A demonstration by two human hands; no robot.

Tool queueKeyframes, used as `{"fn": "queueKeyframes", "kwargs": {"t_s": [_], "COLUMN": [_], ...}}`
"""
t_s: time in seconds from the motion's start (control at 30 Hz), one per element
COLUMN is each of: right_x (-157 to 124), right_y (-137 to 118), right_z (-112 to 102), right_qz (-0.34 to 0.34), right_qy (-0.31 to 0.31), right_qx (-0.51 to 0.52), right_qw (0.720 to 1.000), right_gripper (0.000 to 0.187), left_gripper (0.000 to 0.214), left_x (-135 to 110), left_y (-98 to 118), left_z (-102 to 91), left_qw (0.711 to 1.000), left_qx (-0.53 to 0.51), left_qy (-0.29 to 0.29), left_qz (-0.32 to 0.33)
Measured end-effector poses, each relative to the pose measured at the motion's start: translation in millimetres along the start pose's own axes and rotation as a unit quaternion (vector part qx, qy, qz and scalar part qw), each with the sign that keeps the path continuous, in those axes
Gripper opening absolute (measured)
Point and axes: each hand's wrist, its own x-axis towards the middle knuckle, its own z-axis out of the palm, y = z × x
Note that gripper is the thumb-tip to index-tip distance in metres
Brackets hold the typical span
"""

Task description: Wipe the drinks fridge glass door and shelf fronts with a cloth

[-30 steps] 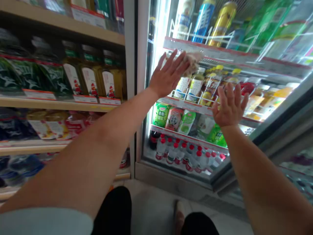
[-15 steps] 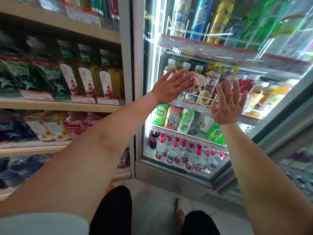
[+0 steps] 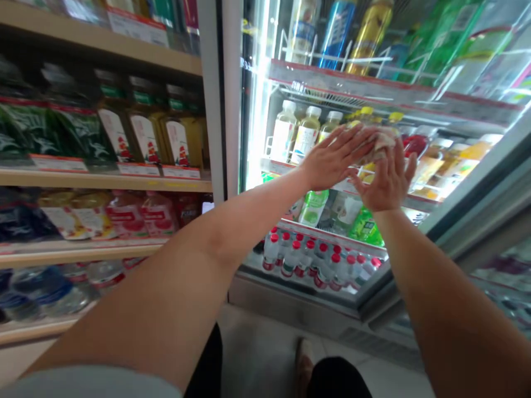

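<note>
My left hand [image 3: 334,157] lies flat against the glass door [image 3: 265,83] of a lit drinks fridge and presses a pale crumpled cloth [image 3: 380,140] onto the glass under its fingertips. My right hand [image 3: 388,179] rests palm-first on the same glass just to the right, fingers spread, holding nothing. The cloth and my left fingertips touch the top of my right hand's fingers. Behind the glass stand rows of bottles [image 3: 306,134].
Wooden shelves [image 3: 103,179] with bottles and packets run along the left. The fridge's lowest shelf holds several red-capped water bottles [image 3: 319,262]. Cans stand on the top fridge shelf [image 3: 369,36]. My knees and a shoe [image 3: 305,359] are over the tiled floor below.
My left hand has slid the cloth down and to the right across the glass, from the upper left until it meets my right hand. My right hand has stayed put.
</note>
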Motion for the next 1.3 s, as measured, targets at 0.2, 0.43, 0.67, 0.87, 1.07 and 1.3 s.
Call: {"fn": "queueKeyframes", "kwargs": {"t_s": [0.2, 0.43, 0.67, 0.87, 1.07, 1.3], "right_x": [-5, -6, -3, -6, -4, -4], "right_y": [6, 2, 3, 6, -1, 0], "right_z": [7, 6, 4, 6, -6, -5], "right_qz": [-0.012, 0.014, 0.037, 0.047, 0.057, 0.081], "right_qy": [0.03, 0.008, -0.012, -0.001, -0.005, -0.021], "right_qx": [0.006, 0.017, 0.016, 0.038, 0.046, 0.048], "right_qw": [0.999, 1.0, 0.999, 0.998, 0.997, 0.995], "right_gripper": [0.074, 0.07, 0.083, 0.092, 0.068, 0.054], "left_gripper": [0.072, 0.05, 0.041, 0.045, 0.037, 0.044], "left_x": [14, -8, -1, 20, 24, 30], "left_y": [29, 25, 29, 22, 13, 22], "left_z": [7.4, 0.3, 1.1, 1.0, 2.4, -8.5], "left_qw": [0.999, 0.998, 0.985, 0.982, 0.989, 0.99], "left_qx": [-0.013, -0.037, -0.07, -0.066, -0.061, -0.104], "left_qy": [0.026, 0.044, 0.081, 0.113, 0.084, 0.039], "left_qz": [-0.041, 0.023, -0.133, -0.137, -0.109, -0.089]}}
